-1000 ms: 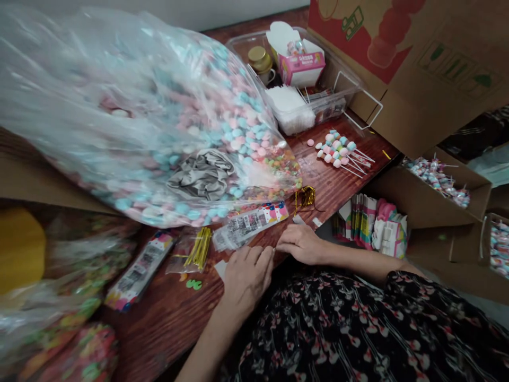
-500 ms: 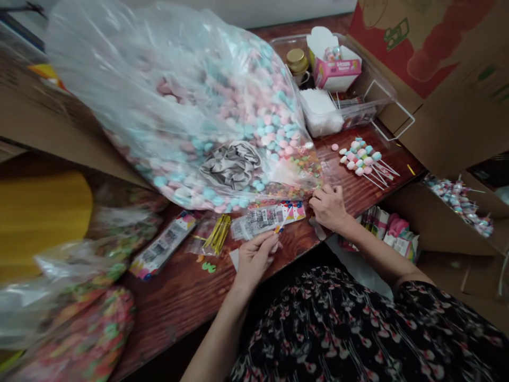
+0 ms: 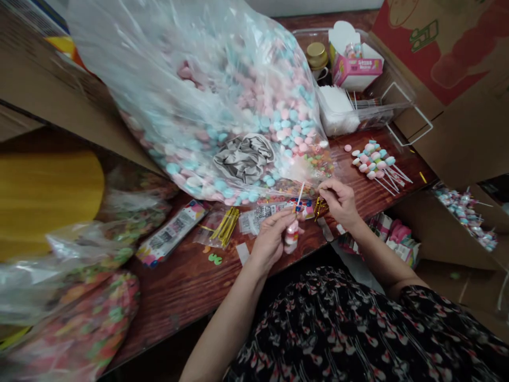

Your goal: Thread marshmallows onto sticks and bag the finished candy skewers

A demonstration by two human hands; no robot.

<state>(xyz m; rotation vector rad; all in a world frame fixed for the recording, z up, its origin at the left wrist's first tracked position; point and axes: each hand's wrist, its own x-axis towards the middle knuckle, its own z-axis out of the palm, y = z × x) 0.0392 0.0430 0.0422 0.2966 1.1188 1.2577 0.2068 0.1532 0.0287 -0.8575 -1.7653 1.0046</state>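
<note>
My left hand (image 3: 270, 241) pinches a bagged marshmallow stick (image 3: 291, 236) at its gathered neck. The pink and white sweets hang below the fingers, and the white stick points up. To its right, my right hand (image 3: 341, 204) has thumb and forefinger closed on a thin gold twist tie (image 3: 318, 204). More gold strands show just under those fingertips; whether they are held or lie on the table I cannot tell. Printed clear wrappers (image 3: 254, 218) lie behind the left hand, partly covered by it.
A huge clear bag of pastel marshmallows (image 3: 294, 119) fills the back of the wooden table (image 3: 191, 302), a grey scrunchie (image 3: 244, 158) on it. Unwrapped marshmallow skewers (image 3: 374, 159) lie at right, before a plastic bin (image 3: 397, 109). More twist ties (image 3: 226, 225) and wrappers (image 3: 170, 233) lie at left.
My left hand has turned and risen, bringing the bagged sweets into sight with the stick up. My right hand has drawn slightly back, showing gold ties at its fingertips. The view has shifted a little.
</note>
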